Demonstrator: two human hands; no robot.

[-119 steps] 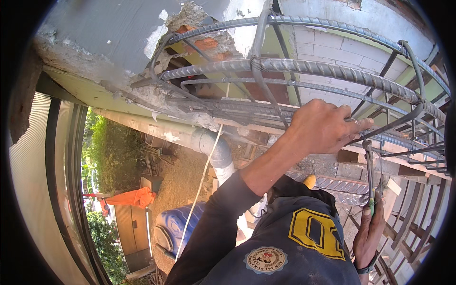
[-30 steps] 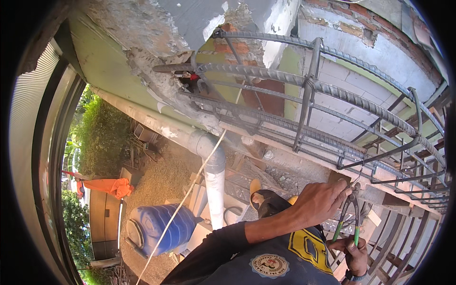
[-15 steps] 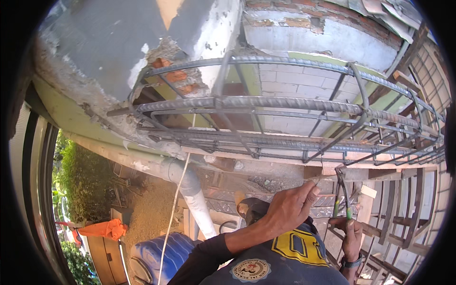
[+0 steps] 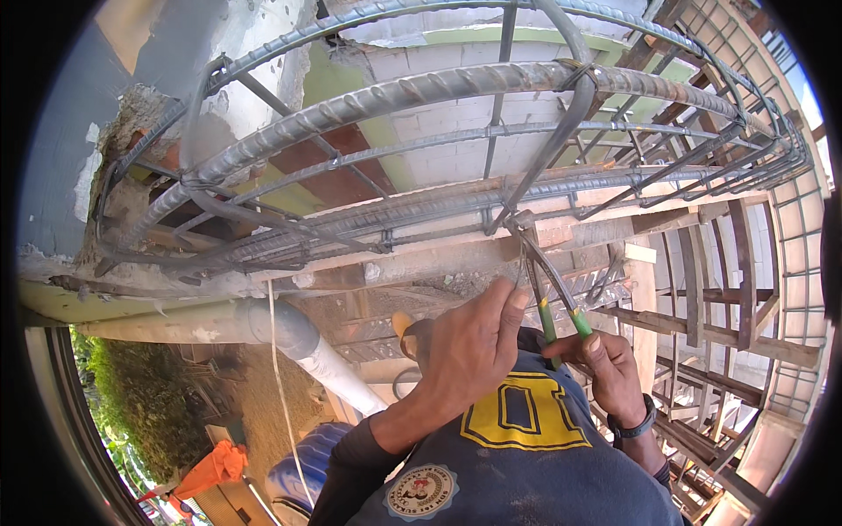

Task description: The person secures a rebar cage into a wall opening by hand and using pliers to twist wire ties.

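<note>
1. Both hands have risen since the earlier frame, closing on the rebar cage (image 4: 456, 83).
2. Left hand (image 4: 469, 337), fingers pressed together, reaches toward 1 o'clock, its fingertips beside the pincers' jaws.
3. Right hand (image 4: 605, 368) is wrapped around the green-handled pincers (image 4: 548, 294), jaws at a stirrup junction at 12 o'clock, above the dark jersey (image 4: 526, 456).

Single head cam, fisheye, worn high, tilted up-and-forward at rebar cage (image 4: 456, 149), v. close. Own hands (image 4: 469, 337) enter from lower edge, ground w/ blue barrel (image 4: 294, 460) far below at lower left. No 2nd view.
</note>
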